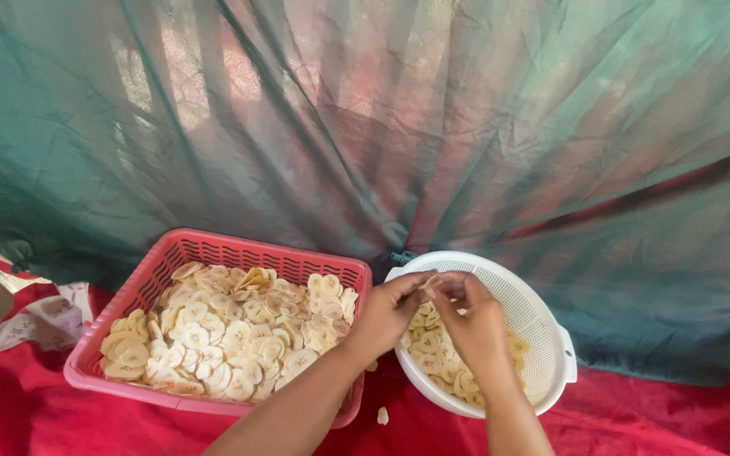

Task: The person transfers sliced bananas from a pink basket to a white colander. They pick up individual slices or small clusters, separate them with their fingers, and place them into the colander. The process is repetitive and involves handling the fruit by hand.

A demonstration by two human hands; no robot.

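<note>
Our pink basket (155, 272) is full of slices (230, 333); the white colander (534, 308) holds fewer. Our left hand (386, 314) and right hand (473, 325) pinch one slice (430, 284) between closed fingertips above the colander.

Basket (162, 266) pink; slices (230, 333) pale yellow; colander (534, 312) white; cloth (635, 422) red; curtain (365, 118) sheer green; rag (10, 312) floral-patterned.

A pink basket (171, 257) of perforated, slightly glossy plastic is sitting on matt red cloth (635, 418). The white colander (542, 325) is showing smooth, holed plastic. Behind, sheer green netting (382, 118) is hanging wrinkled. Pale slices (230, 329) are looking dry, matt.
</note>
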